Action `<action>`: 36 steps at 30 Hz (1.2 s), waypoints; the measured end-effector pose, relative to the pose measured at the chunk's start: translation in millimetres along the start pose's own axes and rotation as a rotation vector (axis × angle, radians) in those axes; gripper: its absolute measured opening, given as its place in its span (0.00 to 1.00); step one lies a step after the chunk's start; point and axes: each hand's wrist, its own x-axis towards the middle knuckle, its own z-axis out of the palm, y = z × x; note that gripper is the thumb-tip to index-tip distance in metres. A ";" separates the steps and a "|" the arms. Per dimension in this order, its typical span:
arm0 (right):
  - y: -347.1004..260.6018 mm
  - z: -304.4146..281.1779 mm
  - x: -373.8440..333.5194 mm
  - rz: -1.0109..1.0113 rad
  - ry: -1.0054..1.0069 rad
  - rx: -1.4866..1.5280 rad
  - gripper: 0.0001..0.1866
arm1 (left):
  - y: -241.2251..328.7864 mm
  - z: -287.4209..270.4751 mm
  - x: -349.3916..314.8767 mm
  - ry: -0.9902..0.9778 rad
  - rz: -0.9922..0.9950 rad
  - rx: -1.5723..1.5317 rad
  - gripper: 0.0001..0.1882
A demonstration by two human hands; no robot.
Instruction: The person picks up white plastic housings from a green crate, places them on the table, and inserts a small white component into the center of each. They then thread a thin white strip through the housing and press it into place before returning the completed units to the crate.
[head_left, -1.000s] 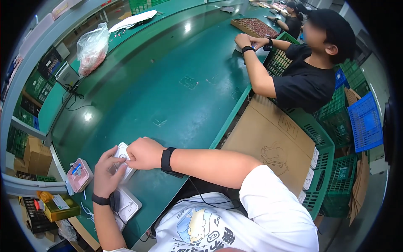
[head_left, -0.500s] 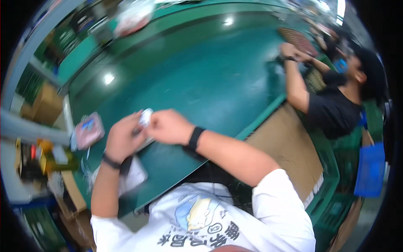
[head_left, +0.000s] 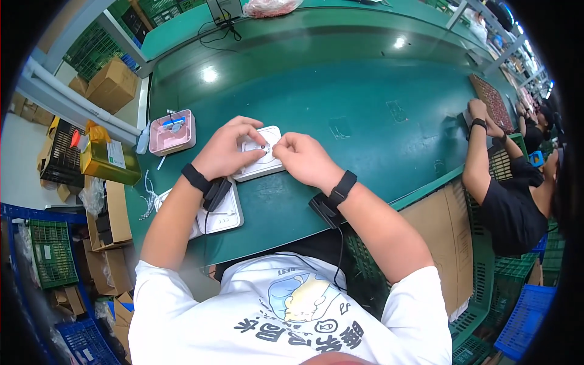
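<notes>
A white, square, shallow housing (head_left: 261,167) with rounded corners rests on the green table between my hands. My left hand (head_left: 228,149) reaches over its left side. Its thumb and index finger curve apart around a tiny part (head_left: 267,148) at the middle of the housing, too small to name. From the right, my right hand (head_left: 304,159) comes over the opposite edge with thumb and fingertips pinched together. Whatever sits in that pinch is hidden. A second white housing (head_left: 228,213) lies nearer me, partly under my left wrist.
A pink open box (head_left: 173,143) with small items stands left on the green table (head_left: 340,91). Beyond the table's left edge are a yellow-green can (head_left: 109,161) and cartons (head_left: 112,85). Another person (head_left: 508,176) works at the right. Cardboard (head_left: 438,237) lies over crates near my right elbow.
My hands have come down from a raised white piece to the square housing and moved slightly apart. The view has shifted left, and the blur is gone.
</notes>
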 end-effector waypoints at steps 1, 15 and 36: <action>-1.5 -0.1 -0.1 0.001 -0.008 -0.005 0.13 | -3.5 -1.5 2.4 -0.003 -0.043 -0.062 0.17; 15.1 9.8 6.9 -0.246 0.125 -0.135 0.14 | 0.0 -6.2 -5.6 -0.210 0.008 -0.155 0.38; -26.3 -7.1 -14.7 -0.801 0.230 -0.627 0.66 | -55.0 -1.0 8.1 -0.165 -0.418 -1.329 0.34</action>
